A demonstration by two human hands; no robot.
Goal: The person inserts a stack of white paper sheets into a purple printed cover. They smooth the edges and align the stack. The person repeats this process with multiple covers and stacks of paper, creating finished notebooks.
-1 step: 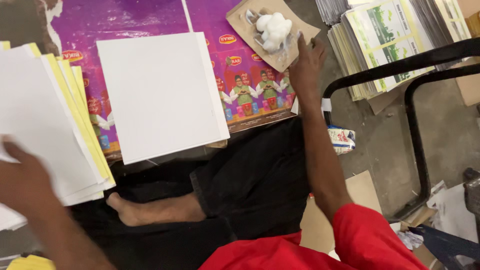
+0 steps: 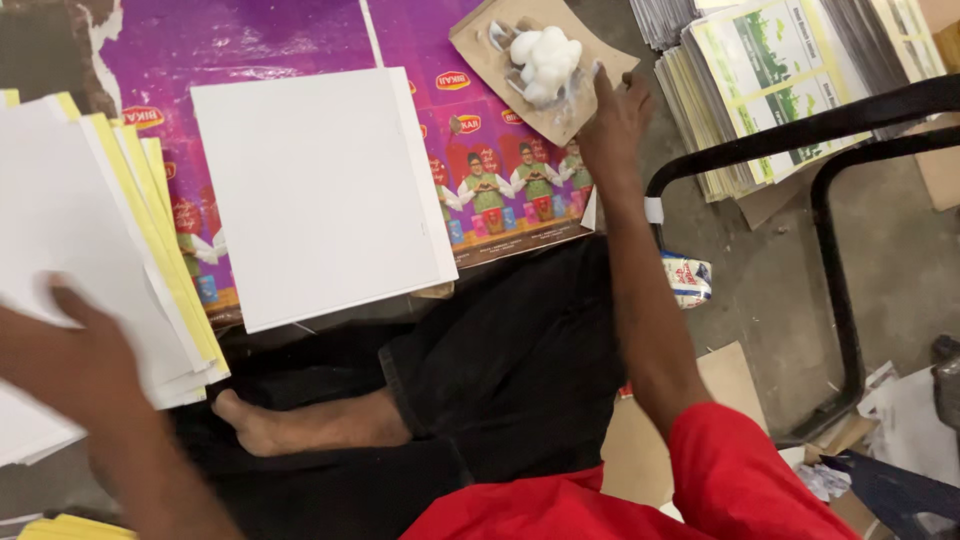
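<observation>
Hands: right (image 2: 612, 112) in white paste (image 2: 543, 62) (left (image 2: 70, 360) on sheets (image 2: 70, 220)).

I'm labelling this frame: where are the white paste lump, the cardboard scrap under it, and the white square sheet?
white paste lump (image 2: 543, 60), head view, middle of the lump.
cardboard scrap (image 2: 478, 42), head view, bare left part.
white square sheet (image 2: 320, 190), head view, centre of its face.

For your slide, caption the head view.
Right hand reaches white paste on cardboard; left hand steadies stacked sheets.
</observation>
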